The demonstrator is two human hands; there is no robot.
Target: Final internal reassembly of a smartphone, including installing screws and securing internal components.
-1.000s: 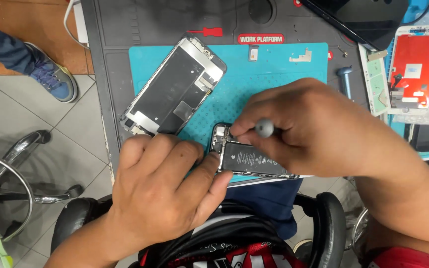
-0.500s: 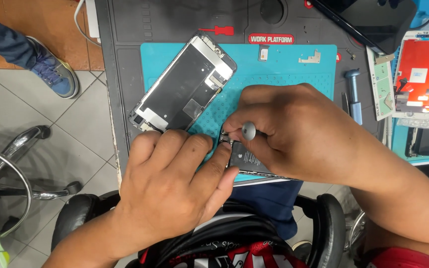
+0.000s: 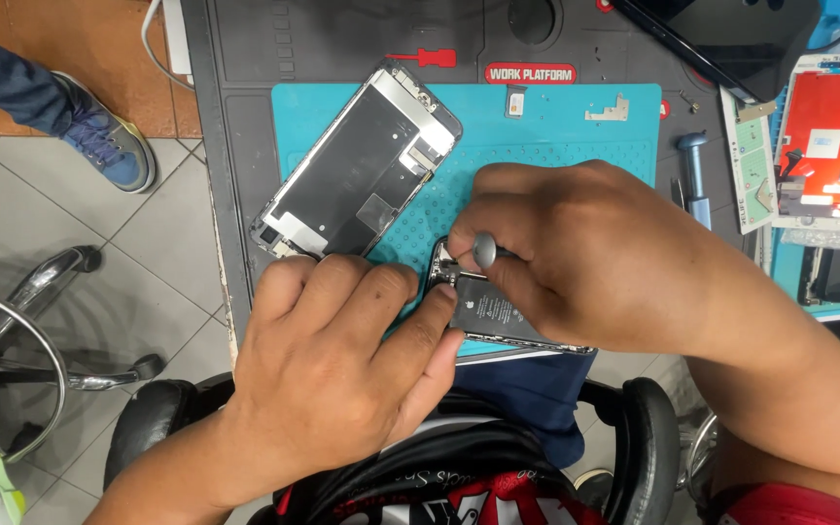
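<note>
My right hand (image 3: 605,258) grips a small screwdriver, whose round grey cap (image 3: 485,250) shows between thumb and fingers, its tip down in the opened phone body (image 3: 503,316) at the near edge of the teal mat (image 3: 576,136). A black battery fills the phone's inside. My left hand (image 3: 342,360) presses on the phone's left end, fingers curled over it. A detached screen panel (image 3: 357,165) lies back-side up, tilted, just beyond my left hand.
A dark grey work pad (image 3: 342,39) lies under the teal mat. A blue-handled tool (image 3: 697,180), a red-backed screen (image 3: 823,146) and small metal parts sit at right. Another person's blue shoe (image 3: 109,141) is on the floor at left, near a chrome stool base (image 3: 21,331).
The view has shifted, so the bench sits further right in frame. My hands have stayed on the phone, with the screwdriver cap turning slightly between my fingers.
</note>
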